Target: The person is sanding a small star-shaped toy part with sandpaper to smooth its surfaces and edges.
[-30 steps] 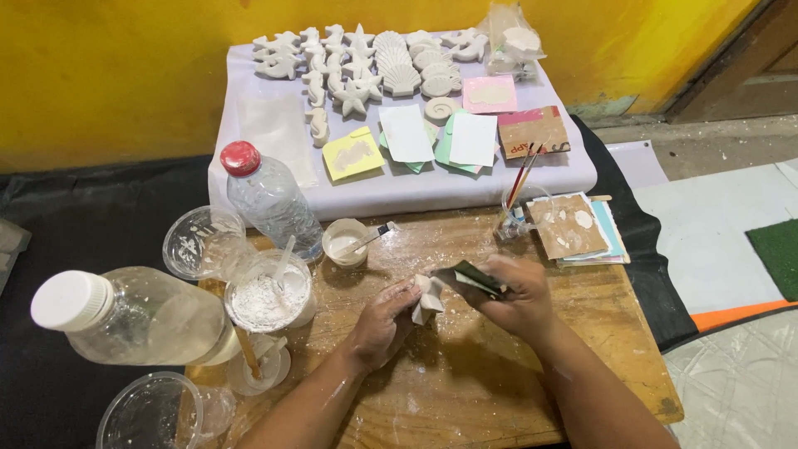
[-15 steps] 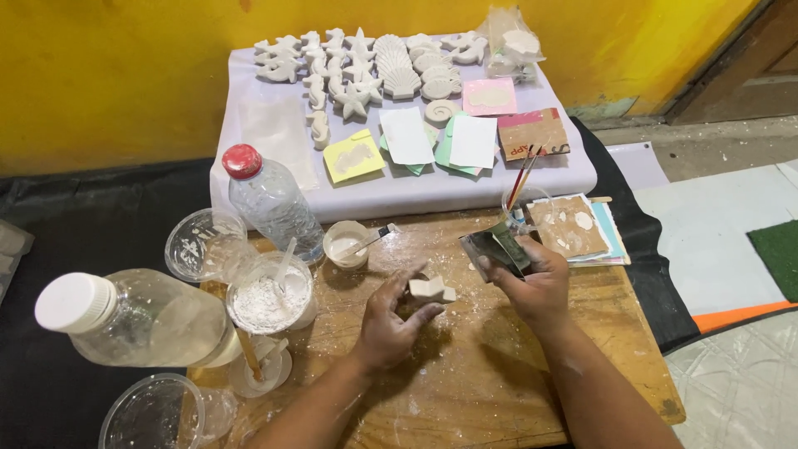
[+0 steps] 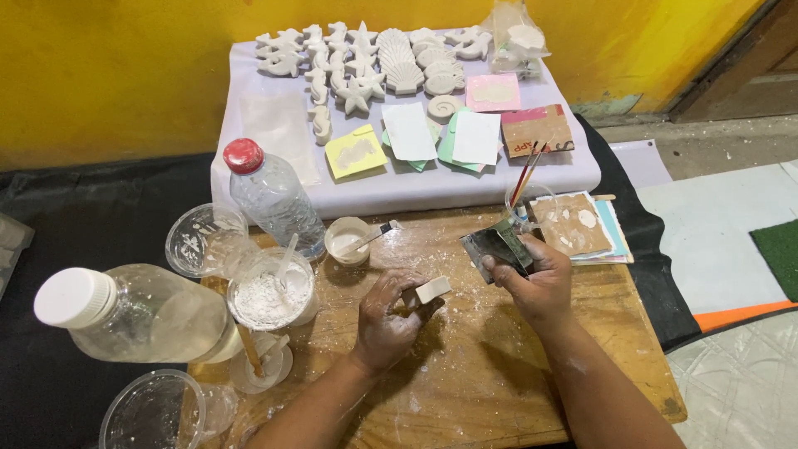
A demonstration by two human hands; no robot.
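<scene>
1. A second earlier both hands were pressed together over the board; by now they had drawn apart, and the right hand (image 3: 532,278) had lifted up and to the right.
2. The left hand (image 3: 389,314) rested low on the board (image 3: 465,366), its fingers curled around a small white block (image 3: 432,289), pinched at one end.
3. The block was pale, roughly rectangular and tilted, its free end pointing up and to the right, above the middle of the board.
4. The right hand's fingers were closed on a dark, flat scraper (image 3: 496,247), held well apart from the block.
5. White powder dusted both hands and the wood.
6. Left of the hands stood a cup of powder (image 3: 270,291) with a stick in it, a small cup (image 3: 347,239) with a brush, and a red-capped bottle (image 3: 274,199).
7. A large white-capped bottle (image 3: 133,312) lay nearest the camera, partly hiding the cups behind it.
8. Just beside the right hand lay a stack of cards (image 3: 578,224) and a clear cup of brushes (image 3: 525,195).
9. Beyond, a white tray (image 3: 274,133) held plaster shells and starfish (image 3: 374,58) and coloured papers (image 3: 440,137).
</scene>
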